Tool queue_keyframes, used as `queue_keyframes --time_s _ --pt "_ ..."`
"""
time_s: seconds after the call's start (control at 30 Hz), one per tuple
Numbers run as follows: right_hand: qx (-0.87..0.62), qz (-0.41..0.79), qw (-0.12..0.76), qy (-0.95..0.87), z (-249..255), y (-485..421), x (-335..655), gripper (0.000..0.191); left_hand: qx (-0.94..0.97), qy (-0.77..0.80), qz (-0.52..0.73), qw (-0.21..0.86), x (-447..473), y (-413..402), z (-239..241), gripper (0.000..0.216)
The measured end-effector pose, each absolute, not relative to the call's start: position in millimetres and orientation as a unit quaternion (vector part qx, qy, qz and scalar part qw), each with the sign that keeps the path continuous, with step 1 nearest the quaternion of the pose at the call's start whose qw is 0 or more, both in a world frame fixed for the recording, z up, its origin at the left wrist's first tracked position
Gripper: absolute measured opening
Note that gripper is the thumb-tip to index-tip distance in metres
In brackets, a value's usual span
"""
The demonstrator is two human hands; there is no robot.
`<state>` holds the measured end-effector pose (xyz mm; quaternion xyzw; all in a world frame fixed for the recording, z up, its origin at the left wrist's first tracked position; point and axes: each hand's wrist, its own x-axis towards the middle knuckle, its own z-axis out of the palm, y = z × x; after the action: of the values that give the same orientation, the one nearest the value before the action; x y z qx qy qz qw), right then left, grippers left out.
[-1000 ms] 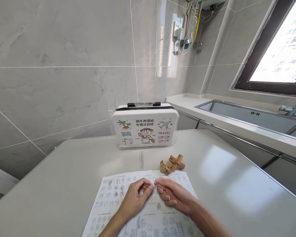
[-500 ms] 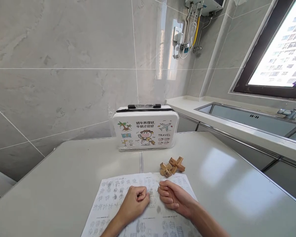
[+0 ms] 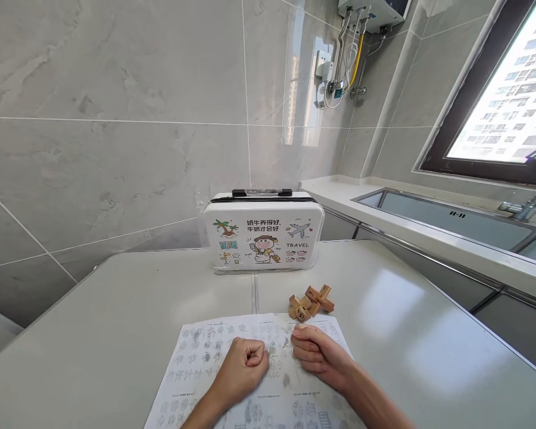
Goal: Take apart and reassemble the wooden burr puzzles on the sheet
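Both of my hands rest on a printed paper sheet (image 3: 205, 357) full of small diagrams, lying on a pale grey table (image 3: 116, 310). My left hand (image 3: 243, 369) is curled into a loose fist with nothing showing in it. My right hand (image 3: 319, 356) lies beside it, fingers folded in, also with nothing visible inside. Just beyond the sheet's far edge sits a small wooden interlocking puzzle (image 3: 311, 301), a short way from my right hand's fingertips.
A white case with cartoon travel pictures (image 3: 262, 233) stands upright at the table's far edge against the tiled wall. To the right are a steel sink (image 3: 455, 220) with a tap (image 3: 524, 205), and a window. Pipes and a socket hang on the far wall.
My left hand's fingers closed from a loose pinch into a fist. My right hand curled in and drew slightly back. The two hands, which touched at the fingertips, are now apart.
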<state>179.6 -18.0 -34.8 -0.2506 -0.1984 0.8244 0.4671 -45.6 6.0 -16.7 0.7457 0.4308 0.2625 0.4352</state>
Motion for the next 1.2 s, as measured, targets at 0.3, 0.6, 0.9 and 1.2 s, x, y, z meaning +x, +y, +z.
queue_keyframes --time_s 0.3,0.6,0.9,1.2 --pt "-0.214 0.812 0.518 -0.163 -44.4 -11.8 186.4 0.061 0.739 0.43 0.265 0.447 -46.4 6.6 -17.1 0.051" --pt "-0.178 0.788 0.576 -0.127 -48.8 -9.7 194.9 0.072 0.731 0.421 0.264 0.468 -47.2 7.4 -18.6 0.046" --pt "-0.124 0.774 0.619 -0.044 -42.5 -9.4 198.7 0.069 0.721 0.42 0.268 0.481 -46.4 7.4 -18.9 0.042" --pt "-0.13 0.758 0.639 -0.011 -44.4 -5.7 204.0 0.065 0.72 0.421 0.27 0.482 -45.1 7.1 -15.8 0.043"
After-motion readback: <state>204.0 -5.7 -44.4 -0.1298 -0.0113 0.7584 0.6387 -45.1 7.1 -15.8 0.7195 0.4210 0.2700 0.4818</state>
